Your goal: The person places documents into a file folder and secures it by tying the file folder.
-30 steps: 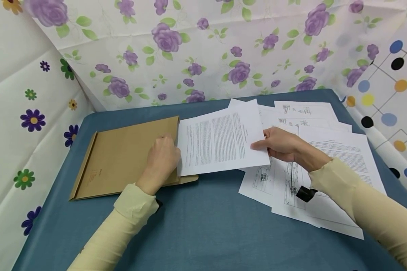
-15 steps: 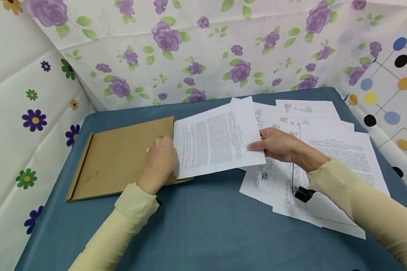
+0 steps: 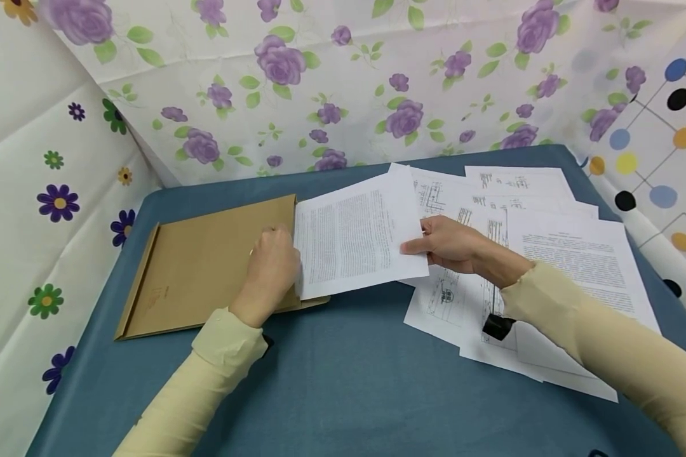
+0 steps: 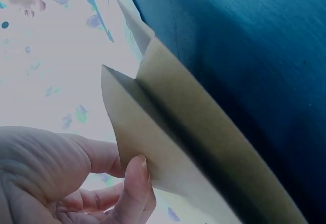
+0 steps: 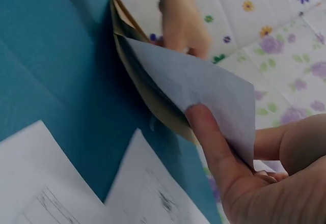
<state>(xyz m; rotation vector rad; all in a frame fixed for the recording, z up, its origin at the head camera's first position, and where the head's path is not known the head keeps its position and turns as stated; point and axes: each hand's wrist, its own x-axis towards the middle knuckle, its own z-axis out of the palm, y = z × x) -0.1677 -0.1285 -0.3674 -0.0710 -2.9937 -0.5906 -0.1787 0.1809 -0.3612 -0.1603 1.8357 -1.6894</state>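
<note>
A brown kraft envelope (image 3: 206, 266) lies on the left of the table. My left hand (image 3: 271, 273) pinches the upper layer at its right-hand opening, and in the left wrist view the mouth of the envelope (image 4: 178, 96) gapes, with finger and thumb on one wall. My right hand (image 3: 451, 244) grips the right edge of a printed sheet of paper (image 3: 349, 235), thumb on top. The sheet's left end reaches into the envelope's mouth, as the right wrist view also shows with the paper (image 5: 204, 81) between the brown walls.
Several printed sheets (image 3: 571, 254) lie overlapping on the right of the blue-covered table (image 3: 349, 381), partly under the right forearm. Floral cloth (image 3: 343, 82) hangs behind, with patterned cloth on both sides.
My right hand has moved left with the sheet, and the sheet reaches further into the envelope. My left hand stays at the mouth, shifted slightly left.
</note>
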